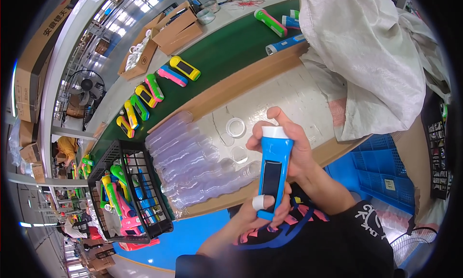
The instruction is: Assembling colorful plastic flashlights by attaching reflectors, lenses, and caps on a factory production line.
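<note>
A blue flashlight [284, 155] stands nearly upright before my chest, a dark rectangular panel [271, 178] on its side and a white ring [274, 131] round its top end. My left hand [277, 213], a white band on its thumb, is closed round the lower end. My right hand [300, 143] curls round the upper end at the white ring. Behind the flashlight, a loose white ring [236, 127] and a clear disc [239, 154] lie in a shallow cardboard tray [231, 99]. Stacked clear plastic discs [181, 155] fill its left part.
Several coloured flashlights [185, 68] line the green belt [212, 61]. At left, a black basket [166, 225] holds more. A white woven sack [366, 61] drapes over the tray's right end; a blue crate [386, 167] sits below. White rings fill a carton [141, 68] beyond the belt.
</note>
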Tool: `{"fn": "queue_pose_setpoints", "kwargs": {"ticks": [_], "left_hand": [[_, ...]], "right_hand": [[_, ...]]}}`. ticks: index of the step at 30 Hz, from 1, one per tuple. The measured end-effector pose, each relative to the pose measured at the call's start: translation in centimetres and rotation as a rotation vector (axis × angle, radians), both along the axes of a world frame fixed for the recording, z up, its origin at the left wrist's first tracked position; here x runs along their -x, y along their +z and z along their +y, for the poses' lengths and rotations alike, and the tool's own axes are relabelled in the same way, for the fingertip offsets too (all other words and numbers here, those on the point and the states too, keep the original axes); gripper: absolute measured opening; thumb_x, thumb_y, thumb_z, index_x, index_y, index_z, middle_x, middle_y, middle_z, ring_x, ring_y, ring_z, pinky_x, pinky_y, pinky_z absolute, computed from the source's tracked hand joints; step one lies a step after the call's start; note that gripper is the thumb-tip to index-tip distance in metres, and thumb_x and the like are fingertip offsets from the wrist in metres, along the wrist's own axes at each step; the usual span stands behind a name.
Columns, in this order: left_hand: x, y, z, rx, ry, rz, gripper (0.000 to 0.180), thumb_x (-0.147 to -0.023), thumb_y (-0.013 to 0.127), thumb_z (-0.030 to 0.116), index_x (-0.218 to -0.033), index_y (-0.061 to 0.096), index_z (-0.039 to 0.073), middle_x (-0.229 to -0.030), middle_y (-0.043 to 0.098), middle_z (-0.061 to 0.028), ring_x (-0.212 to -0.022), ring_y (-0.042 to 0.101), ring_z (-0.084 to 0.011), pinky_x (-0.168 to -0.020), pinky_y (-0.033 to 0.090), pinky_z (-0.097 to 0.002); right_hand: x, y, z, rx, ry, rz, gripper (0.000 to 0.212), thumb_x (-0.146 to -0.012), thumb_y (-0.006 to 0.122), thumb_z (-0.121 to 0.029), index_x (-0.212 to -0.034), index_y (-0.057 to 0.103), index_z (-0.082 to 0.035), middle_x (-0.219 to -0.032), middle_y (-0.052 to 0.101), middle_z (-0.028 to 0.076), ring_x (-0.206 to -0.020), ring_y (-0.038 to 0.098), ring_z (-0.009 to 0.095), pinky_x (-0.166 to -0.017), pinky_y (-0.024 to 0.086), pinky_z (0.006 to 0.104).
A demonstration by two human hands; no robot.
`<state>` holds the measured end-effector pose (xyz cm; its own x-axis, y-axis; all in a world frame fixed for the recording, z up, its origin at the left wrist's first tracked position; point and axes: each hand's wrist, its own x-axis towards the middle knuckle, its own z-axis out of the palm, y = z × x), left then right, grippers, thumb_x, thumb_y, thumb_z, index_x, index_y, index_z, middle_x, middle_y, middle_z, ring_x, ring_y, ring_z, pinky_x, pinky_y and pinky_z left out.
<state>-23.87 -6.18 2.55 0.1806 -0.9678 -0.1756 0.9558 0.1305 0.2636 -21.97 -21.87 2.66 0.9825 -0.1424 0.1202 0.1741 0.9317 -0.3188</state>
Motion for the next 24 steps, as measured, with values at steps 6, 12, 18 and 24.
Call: {"fn": "queue_pose_setpoints", "kwargs": {"ticks": [6, 12, 18, 24], "left_hand": [[-0.6, 1.0, 0.7, -0.2, -0.012, -0.347, 0.043, -0.079, 0.065, 0.022, -0.113, 0.046, 0.002, -0.071, 0.055, -0.0111, -0.049, 0.051, -0.0197, -0.043, 0.041, -0.0286], [-4.2, -2.9, -1.1, -0.859, 0.355, -1.667, 0.034, -0.073, 0.067, 0.013, -0.101, 0.05, 0.002, -0.072, 0.06, -0.0198, -0.066, 0.061, -0.0375, -0.058, 0.047, -0.0404], [-4.6, -1.6, 0.0, -0.541, 0.04, -0.61, 0.042, -0.08, 0.065, 0.012, -0.114, 0.042, 0.006, -0.076, 0.058, -0.0087, -0.058, 0.057, -0.0157, -0.05, 0.047, -0.0267], [-4.1, -2.3, 0.9, -0.027, 0.082, 0.005, 0.057, -0.077, 0.07, 0.036, -0.114, 0.049, -0.002, -0.089, 0.054, -0.0106, -0.075, 0.057, -0.0212, -0.057, 0.051, -0.0299]], "right_hand": [[0.4, 0.0, -0.4, 0.141, -0.047, -0.065, 0.025, -0.083, 0.06, -0.025, -0.084, 0.04, -0.01, -0.096, 0.055, 0.017, -0.098, 0.06, 0.032, -0.093, 0.046, 0.0458], [-0.2, -0.8, 0.2, 0.477, -0.36, 0.356, 0.018, -0.087, 0.055, -0.013, -0.099, 0.044, -0.006, -0.099, 0.056, 0.015, -0.098, 0.06, 0.028, -0.089, 0.047, 0.0379], [-0.2, -1.3, -1.6, 0.159, -0.01, 0.234, 0.039, -0.09, 0.053, -0.036, -0.115, 0.045, -0.007, -0.115, 0.053, 0.018, -0.109, 0.054, 0.029, -0.092, 0.046, 0.0432], [-0.4, -1.4, -1.3, 0.276, -0.011, 0.146, 0.045, -0.09, 0.053, -0.038, -0.118, 0.045, -0.005, -0.116, 0.054, 0.017, -0.109, 0.054, 0.027, -0.092, 0.046, 0.0404]]}}
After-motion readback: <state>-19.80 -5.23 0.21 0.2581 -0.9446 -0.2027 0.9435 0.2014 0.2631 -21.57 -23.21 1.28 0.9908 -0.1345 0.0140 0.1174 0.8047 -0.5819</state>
